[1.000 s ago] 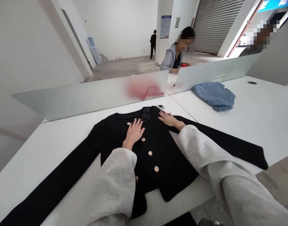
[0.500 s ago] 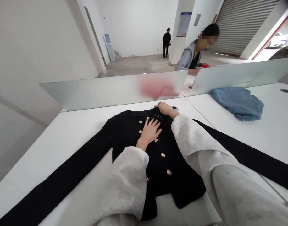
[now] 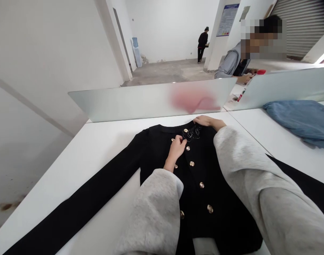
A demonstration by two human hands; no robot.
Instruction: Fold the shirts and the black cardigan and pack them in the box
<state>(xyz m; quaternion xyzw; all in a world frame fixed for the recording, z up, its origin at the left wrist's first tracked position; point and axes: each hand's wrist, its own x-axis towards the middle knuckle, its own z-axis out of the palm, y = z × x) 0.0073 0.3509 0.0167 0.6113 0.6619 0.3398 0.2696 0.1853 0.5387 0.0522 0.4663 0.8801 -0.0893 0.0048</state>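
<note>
White plastered room with a bare concrete floor (image 3: 167, 72), a ribbed grey roller shutter (image 3: 302, 24) at the far right, and a figure in black clothes (image 3: 202, 44) standing well back. Nearer, beyond a frosted glass divider (image 3: 130, 102), a seated co-worker in a grey hooded top (image 3: 229, 63), well apart from this work. On this side, a long white table (image 3: 98, 148), with a crumpled pale blue cloth garment (image 3: 297, 120) off to the right. Flat on the table, face up, a long-sleeved black gold-buttoned jacket (image 3: 196, 166), sleeves spread wide, collar toward the divider: soft, light, limp cloth, apt to drag and wrinkle, probably best taken by the shoulders or the firmer button band. Over it, a baggy heather-grey left sleeve (image 3: 154, 212) and right sleeve (image 3: 257, 184). Right grip (image 3: 207, 121) released, palm down at the collar. Left grip (image 3: 175, 150) curled high on the chest, fingertips (image 3: 178, 141) at a round gold button (image 3: 173, 140) — clenched or merely touching, impossible to tell. Just beside, a black floral appliqué (image 3: 191, 133) at the neckline.
</note>
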